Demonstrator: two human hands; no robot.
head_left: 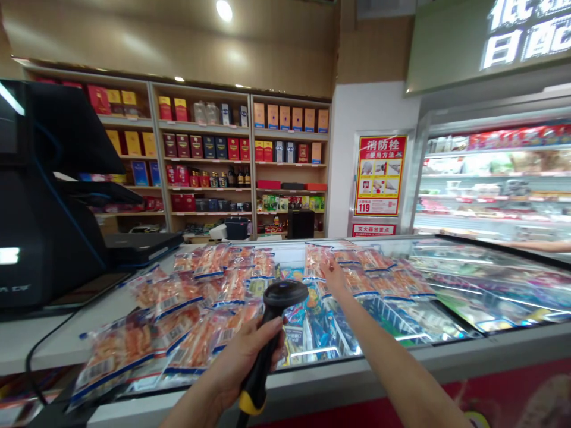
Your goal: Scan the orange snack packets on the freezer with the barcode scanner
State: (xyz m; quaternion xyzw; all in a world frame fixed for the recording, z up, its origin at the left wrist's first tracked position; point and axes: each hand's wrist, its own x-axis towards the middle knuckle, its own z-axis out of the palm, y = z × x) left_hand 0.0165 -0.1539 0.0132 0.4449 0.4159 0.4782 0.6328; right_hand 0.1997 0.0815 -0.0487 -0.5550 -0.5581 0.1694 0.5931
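My left hand (241, 358) is wrapped around the black and yellow handle of a barcode scanner (273, 315), its head upright over the front of a glass-topped freezer. My right hand (332, 274) reaches far across the glass, with its fingers closed at the edge of a clear food packet (316, 259) of orange and white strips; the fingertips are small and partly hidden. Many similar packets lie spread on the glass: a large group of packets (178, 297) to the left, and a smaller row of packets (375, 276) right of my right forearm.
A black checkout terminal (53, 196) stands at the left, its cable (33, 351) hanging over the counter. The freezer (428, 368) holds goods in baskets beneath its glass. Behind are shelves (207, 134) of boxes and bottles. Another person's arm (542, 245) shows at the far right.
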